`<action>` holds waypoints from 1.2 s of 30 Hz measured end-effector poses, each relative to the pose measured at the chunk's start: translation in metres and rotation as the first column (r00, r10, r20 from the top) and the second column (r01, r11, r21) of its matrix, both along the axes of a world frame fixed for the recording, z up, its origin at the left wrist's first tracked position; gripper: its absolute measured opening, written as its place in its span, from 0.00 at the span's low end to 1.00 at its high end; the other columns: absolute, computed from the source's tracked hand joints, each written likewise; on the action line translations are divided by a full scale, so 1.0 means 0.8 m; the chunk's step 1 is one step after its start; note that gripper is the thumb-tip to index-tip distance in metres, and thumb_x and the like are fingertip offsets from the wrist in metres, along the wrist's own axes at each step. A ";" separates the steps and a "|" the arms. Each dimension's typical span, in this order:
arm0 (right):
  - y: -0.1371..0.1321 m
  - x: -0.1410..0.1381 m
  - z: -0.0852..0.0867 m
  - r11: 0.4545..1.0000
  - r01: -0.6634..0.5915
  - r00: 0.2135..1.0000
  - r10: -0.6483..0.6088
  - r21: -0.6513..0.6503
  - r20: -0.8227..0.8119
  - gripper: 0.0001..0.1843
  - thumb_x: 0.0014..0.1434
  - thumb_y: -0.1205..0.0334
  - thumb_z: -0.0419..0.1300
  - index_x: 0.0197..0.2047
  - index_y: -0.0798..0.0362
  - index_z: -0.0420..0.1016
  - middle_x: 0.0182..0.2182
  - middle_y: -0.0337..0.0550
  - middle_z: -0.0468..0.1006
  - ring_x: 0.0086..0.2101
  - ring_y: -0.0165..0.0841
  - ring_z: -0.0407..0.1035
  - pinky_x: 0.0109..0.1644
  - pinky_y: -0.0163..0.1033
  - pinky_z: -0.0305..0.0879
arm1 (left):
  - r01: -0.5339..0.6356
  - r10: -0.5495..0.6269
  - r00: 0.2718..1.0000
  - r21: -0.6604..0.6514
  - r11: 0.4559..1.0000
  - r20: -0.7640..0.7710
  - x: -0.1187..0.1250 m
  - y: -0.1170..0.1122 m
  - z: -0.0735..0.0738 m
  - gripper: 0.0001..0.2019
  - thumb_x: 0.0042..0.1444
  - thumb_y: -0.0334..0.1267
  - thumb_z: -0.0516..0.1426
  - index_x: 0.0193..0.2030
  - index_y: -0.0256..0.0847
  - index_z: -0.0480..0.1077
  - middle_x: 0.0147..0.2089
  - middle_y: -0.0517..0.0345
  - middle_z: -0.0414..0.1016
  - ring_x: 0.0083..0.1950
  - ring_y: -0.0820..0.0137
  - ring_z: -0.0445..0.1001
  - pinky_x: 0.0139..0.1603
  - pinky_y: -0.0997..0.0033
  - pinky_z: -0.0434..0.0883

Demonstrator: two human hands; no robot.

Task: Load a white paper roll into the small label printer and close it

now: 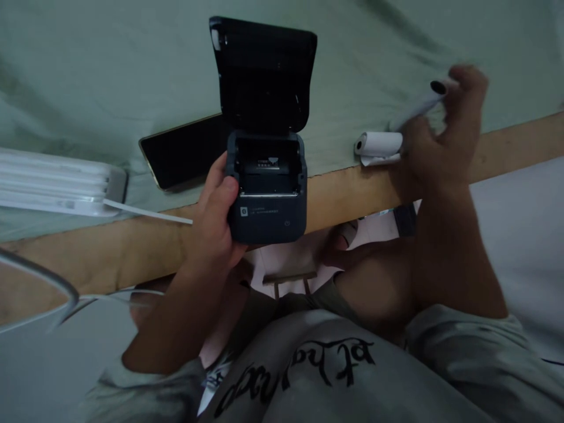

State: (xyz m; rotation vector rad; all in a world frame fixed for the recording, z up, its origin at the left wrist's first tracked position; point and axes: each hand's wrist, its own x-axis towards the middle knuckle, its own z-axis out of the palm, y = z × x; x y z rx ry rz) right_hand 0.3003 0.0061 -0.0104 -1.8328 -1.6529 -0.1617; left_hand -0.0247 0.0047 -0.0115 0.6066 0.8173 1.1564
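My left hand [215, 220] grips a small dark label printer [267, 202] by its left side, holding it over the wooden edge of the bed. The printer's lid [264, 73] stands open, and the paper bay is bare. My right hand [445, 138] is raised to the right, fingers pinched on a white paper roll [418, 104] with a dark core; the hand is blurred by motion. A second white paper roll [379, 144] lies on the green sheet just left of that hand.
A black phone [185, 153] lies face up on the green sheet [110, 70] behind the printer. A white power strip [57, 182] with a white cable [145, 211] sits at the left. The wooden bed frame [132, 247] runs across the view. My knees are below.
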 end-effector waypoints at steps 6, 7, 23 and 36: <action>-0.012 -0.050 0.027 0.987 -0.079 0.965 0.111 -0.141 0.236 0.27 0.50 0.73 0.51 0.52 0.54 0.74 0.48 0.47 0.77 0.50 0.37 0.71 0.57 0.45 0.70 | -0.024 0.025 0.999 0.022 0.999 -0.041 0.001 0.002 -0.005 0.23 0.54 0.49 0.64 0.54 0.42 0.71 0.48 0.57 0.75 0.45 0.69 0.76 0.45 0.69 0.77; -0.012 -0.058 0.027 0.967 -0.104 0.956 0.161 -0.232 0.244 0.29 0.49 0.73 0.51 0.54 0.52 0.74 0.49 0.46 0.77 0.50 0.38 0.72 0.58 0.46 0.70 | -0.023 0.024 0.998 0.023 0.999 -0.051 0.002 0.002 -0.005 0.24 0.54 0.49 0.64 0.55 0.42 0.70 0.48 0.56 0.75 0.45 0.69 0.76 0.42 0.71 0.76; 0.006 -0.099 0.003 0.960 -0.280 0.916 0.267 0.000 -0.298 0.10 0.56 0.58 0.59 0.42 0.48 0.70 0.37 0.42 0.72 0.36 0.29 0.67 0.40 0.39 0.65 | -0.009 0.008 1.000 0.041 0.999 0.017 0.003 0.000 0.001 0.17 0.59 0.42 0.61 0.54 0.40 0.71 0.46 0.56 0.75 0.41 0.73 0.73 0.38 0.75 0.73; -0.012 -0.102 0.037 0.787 -0.515 0.848 0.526 -0.341 -0.065 0.12 0.55 0.62 0.58 0.43 0.47 0.77 0.46 0.44 0.74 0.46 0.35 0.73 0.51 0.44 0.70 | 0.024 -0.025 1.000 0.046 0.999 0.013 -0.001 -0.002 0.000 0.20 0.60 0.44 0.61 0.56 0.40 0.69 0.48 0.57 0.75 0.48 0.70 0.76 0.45 0.73 0.75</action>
